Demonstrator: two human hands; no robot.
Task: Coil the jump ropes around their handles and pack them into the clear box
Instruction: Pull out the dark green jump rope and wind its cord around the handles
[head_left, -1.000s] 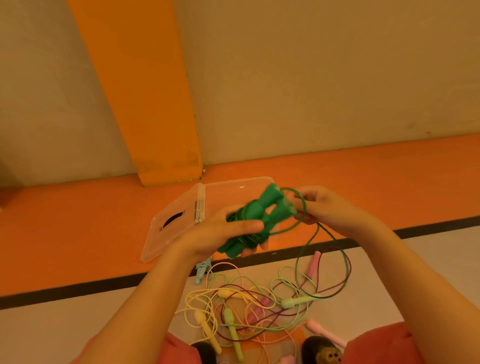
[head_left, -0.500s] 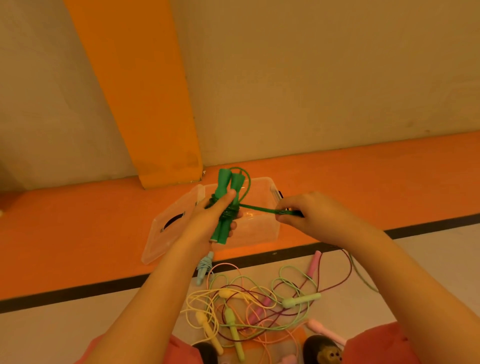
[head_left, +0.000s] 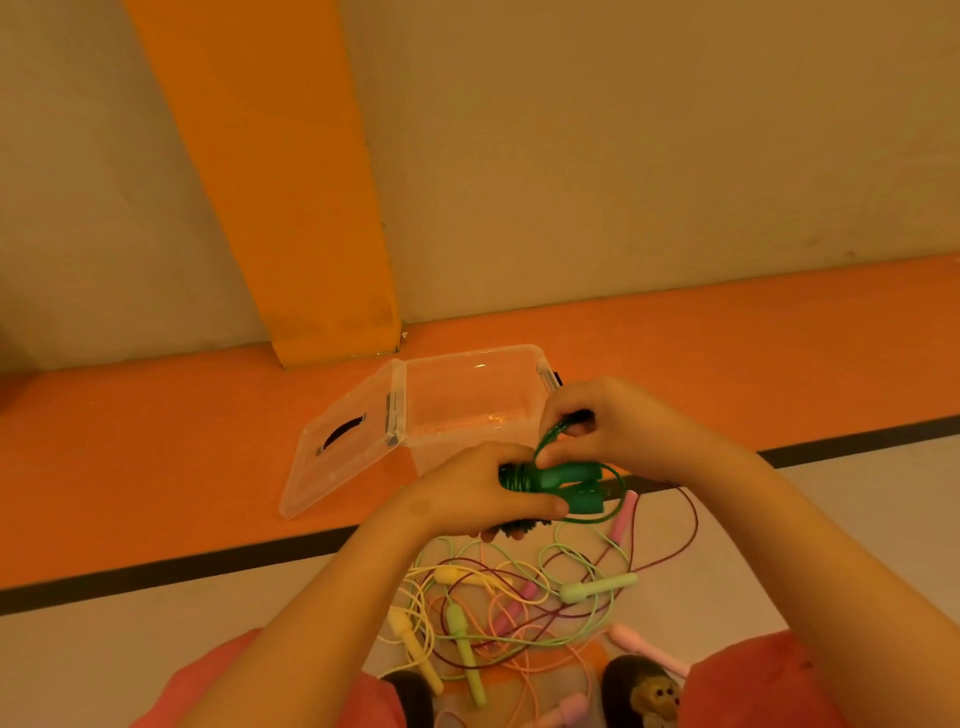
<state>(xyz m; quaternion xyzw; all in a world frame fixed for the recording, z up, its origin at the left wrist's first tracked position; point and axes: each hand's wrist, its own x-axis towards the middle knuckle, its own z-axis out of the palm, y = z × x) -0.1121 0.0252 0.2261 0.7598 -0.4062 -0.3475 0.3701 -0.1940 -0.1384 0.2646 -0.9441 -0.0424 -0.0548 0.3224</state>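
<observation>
The task looks to be in its early part: the clear box (head_left: 470, 402) sits at the centre of the frame with its lid (head_left: 343, 439) swung open to the left, and nothing can be seen inside it. Just below and right of the box, the left hand (head_left: 483, 493) is closed around the paired handles of the green jump rope (head_left: 563, 480), where several turns of cord already sit, while the right hand (head_left: 618, 426) pinches a loop of the green cord between its fingertips just above the handles. A short slack loop hangs to the right of the handles, so the coil seems nearly wound but not yet secured or packed. At the lower centre of the frame lies a tangled pile of other ropes (head_left: 519, 597), in pale green, yellow, pink and dark red, none of them coiled. Their cords cross one another, so by the look of it each will have to be teased free before winding.
</observation>
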